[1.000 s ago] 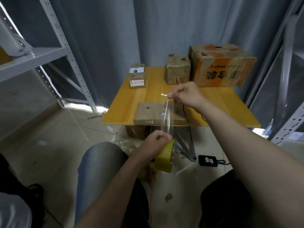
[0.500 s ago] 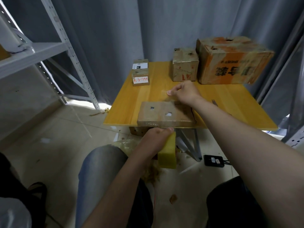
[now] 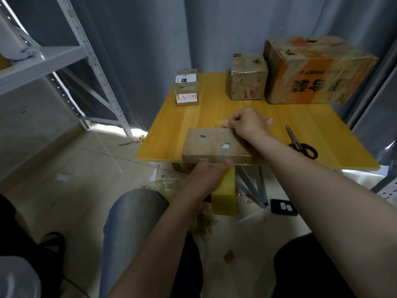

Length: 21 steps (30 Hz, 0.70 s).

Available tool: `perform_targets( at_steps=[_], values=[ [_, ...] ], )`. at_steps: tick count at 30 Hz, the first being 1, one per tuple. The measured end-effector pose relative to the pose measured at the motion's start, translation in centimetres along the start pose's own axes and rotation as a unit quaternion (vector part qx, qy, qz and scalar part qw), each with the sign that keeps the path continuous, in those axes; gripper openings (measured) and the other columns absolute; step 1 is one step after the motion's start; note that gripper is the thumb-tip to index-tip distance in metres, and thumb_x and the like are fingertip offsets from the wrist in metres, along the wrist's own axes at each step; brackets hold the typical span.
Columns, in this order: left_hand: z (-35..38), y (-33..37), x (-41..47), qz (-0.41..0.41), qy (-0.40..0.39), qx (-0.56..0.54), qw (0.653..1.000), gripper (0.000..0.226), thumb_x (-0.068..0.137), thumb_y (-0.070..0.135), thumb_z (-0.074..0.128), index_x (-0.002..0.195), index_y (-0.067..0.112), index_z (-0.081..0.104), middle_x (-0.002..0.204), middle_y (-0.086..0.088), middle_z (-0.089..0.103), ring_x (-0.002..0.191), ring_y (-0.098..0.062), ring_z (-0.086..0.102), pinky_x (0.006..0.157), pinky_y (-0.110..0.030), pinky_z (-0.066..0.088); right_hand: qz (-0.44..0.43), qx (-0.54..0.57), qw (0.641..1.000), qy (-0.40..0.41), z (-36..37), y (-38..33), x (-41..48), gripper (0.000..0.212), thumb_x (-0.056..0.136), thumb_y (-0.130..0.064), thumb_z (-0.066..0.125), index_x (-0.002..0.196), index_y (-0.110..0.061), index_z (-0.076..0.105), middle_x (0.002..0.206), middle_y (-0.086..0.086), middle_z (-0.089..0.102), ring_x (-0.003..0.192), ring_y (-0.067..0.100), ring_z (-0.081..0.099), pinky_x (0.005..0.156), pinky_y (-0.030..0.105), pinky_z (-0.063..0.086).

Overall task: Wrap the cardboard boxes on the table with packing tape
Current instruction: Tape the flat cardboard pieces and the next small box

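Observation:
A flat cardboard box [image 3: 206, 147] lies at the front edge of the yellow wooden table [image 3: 167, 134]. My left hand [image 3: 207, 175] grips a yellowish roll of packing tape [image 3: 224, 194] just below the table's edge, against the box's front side. My right hand [image 3: 247, 123] pinches the clear tape's free end at the box's far edge, low on the tabletop. The tape strip itself is hard to see over the box top.
Black scissors [image 3: 300, 144] lie on the table to the right. At the back stand a large orange-printed box [image 3: 318, 69], a medium box [image 3: 249, 79] and two small stacked boxes [image 3: 186, 88]. A metal shelf [image 3: 43, 59] is on the left. A black device [image 3: 283, 207] and scraps lie on the floor.
The stretched tape came down from the air onto the box. My right hand dropped to the box's far edge and my left brought the roll up to the front edge.

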<state>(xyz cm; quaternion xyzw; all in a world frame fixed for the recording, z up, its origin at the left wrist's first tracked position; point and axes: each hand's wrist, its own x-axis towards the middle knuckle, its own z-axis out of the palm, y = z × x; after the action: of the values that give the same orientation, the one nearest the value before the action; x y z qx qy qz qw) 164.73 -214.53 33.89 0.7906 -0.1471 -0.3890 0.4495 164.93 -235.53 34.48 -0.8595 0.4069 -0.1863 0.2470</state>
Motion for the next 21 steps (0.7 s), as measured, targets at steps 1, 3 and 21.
perform_targets(
  at_steps=[1, 3, 21],
  values=[
    [0.0, 0.0, 0.1, 0.004, 0.004, 0.006, 1.000, 0.060, 0.086, 0.068, 0.066, 0.126, 0.025, 0.067, 0.111, 0.000, 0.068, 0.104, -0.027, 0.065, 0.100, -0.048, 0.054, 0.002, -0.010, 1.000, 0.010, 0.2, 0.0, -0.2, 0.025, 0.093, -0.053, 0.070, 0.074, -0.036, 0.074, 0.103, -0.011, 0.074, 0.117, 0.027, 0.057, 0.112, 0.056, 0.020],
    [0.1, 0.0, 0.1, 0.010, 0.003, 0.007, 1.000, 0.055, 0.087, 0.066, 0.066, 0.122, 0.025, 0.070, 0.107, 0.002, 0.067, 0.104, -0.026, 0.065, 0.100, -0.048, 0.053, 0.002, -0.048, 0.999, 0.025, 0.3, 0.0, -0.4, 0.026, 0.093, -0.054, 0.069, 0.075, -0.037, 0.072, 0.103, -0.007, 0.074, 0.119, 0.029, 0.055, 0.107, 0.053, 0.023],
    [0.5, -0.5, -0.3, -0.002, -0.021, -0.016, 1.000, 0.065, 0.071, 0.065, 0.069, 0.117, 0.019, 0.073, 0.116, -0.012, 0.074, 0.109, -0.035, 0.070, 0.101, -0.054, 0.055, -0.203, -0.067, 0.977, 0.001, 1.3, -0.2, -1.6, 0.022, 0.097, -0.050, 0.066, 0.094, -0.033, 0.078, 0.102, -0.005, 0.073, 0.116, 0.025, 0.047, 0.091, 0.041, 0.029]
  ],
)
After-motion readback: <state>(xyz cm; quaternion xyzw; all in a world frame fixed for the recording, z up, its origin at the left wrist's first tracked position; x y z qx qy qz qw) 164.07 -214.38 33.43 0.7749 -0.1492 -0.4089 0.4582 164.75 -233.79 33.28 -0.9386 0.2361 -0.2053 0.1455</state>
